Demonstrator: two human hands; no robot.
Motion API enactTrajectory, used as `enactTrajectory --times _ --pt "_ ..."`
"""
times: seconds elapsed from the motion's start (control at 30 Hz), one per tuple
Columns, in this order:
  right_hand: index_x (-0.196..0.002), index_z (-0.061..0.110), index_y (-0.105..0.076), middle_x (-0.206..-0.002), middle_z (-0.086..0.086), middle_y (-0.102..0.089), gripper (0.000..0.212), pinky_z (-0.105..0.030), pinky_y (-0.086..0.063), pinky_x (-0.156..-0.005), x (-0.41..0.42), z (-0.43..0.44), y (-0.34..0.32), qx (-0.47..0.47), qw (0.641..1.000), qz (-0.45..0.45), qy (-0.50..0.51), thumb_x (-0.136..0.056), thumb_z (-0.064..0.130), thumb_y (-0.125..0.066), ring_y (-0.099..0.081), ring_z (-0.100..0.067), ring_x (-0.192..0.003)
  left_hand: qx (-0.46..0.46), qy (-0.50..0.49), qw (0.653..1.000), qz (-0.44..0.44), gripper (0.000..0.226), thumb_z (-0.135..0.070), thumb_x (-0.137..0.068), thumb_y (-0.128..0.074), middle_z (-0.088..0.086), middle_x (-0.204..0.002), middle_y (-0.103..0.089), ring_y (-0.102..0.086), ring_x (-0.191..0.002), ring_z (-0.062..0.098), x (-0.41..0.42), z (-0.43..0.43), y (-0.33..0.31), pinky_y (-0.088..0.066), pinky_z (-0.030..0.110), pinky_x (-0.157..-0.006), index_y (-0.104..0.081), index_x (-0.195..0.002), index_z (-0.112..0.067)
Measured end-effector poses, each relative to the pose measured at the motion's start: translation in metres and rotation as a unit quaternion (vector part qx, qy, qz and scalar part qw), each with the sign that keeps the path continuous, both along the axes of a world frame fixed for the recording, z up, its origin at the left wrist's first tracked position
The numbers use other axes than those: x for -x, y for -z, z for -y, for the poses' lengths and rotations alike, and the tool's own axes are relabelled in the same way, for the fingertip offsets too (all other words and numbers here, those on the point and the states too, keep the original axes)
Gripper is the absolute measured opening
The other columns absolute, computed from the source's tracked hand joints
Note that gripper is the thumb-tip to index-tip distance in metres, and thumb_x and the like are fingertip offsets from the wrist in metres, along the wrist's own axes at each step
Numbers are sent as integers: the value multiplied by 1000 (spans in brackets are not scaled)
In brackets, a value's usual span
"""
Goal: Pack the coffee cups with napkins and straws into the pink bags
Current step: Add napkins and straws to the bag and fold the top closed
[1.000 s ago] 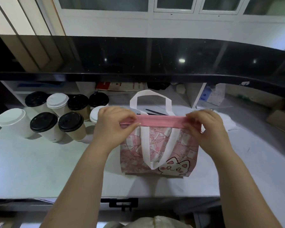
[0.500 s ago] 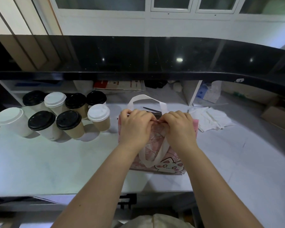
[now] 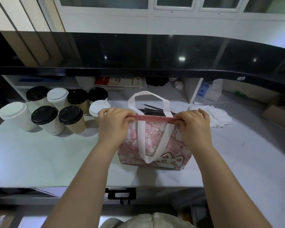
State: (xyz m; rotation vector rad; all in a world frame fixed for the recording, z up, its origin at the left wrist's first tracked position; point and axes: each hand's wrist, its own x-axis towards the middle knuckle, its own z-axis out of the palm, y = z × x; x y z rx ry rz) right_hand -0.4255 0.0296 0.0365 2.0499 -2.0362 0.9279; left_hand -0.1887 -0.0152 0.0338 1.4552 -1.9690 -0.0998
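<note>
Both have slid outward from the middle: left hand [image 3: 113,125] and right hand [image 3: 194,126] now pinch the pink bag [image 3: 155,145] rim's ends with curled fingers [image 3: 202,113], probably sealing it.

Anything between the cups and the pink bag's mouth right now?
Yes. The left hand and right hand pinch the rim of the pink bag flat, so its mouth looks shut. The left hand sits between the nearest white-lidded cup and the bag.
</note>
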Motion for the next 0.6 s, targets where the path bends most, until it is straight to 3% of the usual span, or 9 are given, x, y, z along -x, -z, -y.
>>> enactTrajectory --times 0.17,0.27,0.37,0.47,0.6 --pt "-81 13 -74 -76 0 -72 16 -45 -38 -95 -1 2 -1 54 998 11 -11 -77 -2 -73 -64 -25 -77 0 -21 999 -29 11 -15 -85 -70 -11 -83 -69 -61 -87 19 -9 2 0 -29 33 -87 -74 -87 -25" --pt "-88 16 -75 -84 1 -73 15 -41 -38 -93 8 8 -1 58 997 37 -15 -83 4 -68 -62 -24 -86 -18 2 994 -104 10 -14 -83 -73 -17 -80 -65 -64 -85 18 -16 6 1 -47 47 -89 -76 -88 -23" --pt "-89 16 -74 -85 0 -71 22 -43 -46 -83 26 7 7 17 994 110 24 -83 -2 -61 -60 -27 -86 -109 8 968 -225 30 -5 -89 -64 -23 -87 -67 -67 -92 11 -28 5 10 -53 33 -86 -72 -88 -34" --pt "-85 21 -74 -77 13 -62 29 -30 -42 -70 34 4 15 -13 979 196 48 -82 -3 -57 -58 -21 -83 -133 -11 943 -305 46 4 -91 -56 -27 -80 -70 -69 -87 6 -36 5 19 -53 21 -82 -67 -79 -39" --pt "-110 31 -69 -102 17 -63 31 -28 -47 -86 32 9 20 -5 964 263 27 -89 9 -62 -58 -10 -100 -129 -9 933 -336 35 2 -91 -59 -25 -90 -69 -66 -88 -5 -27 2 23 -52 16 -84 -70 -96 -30"
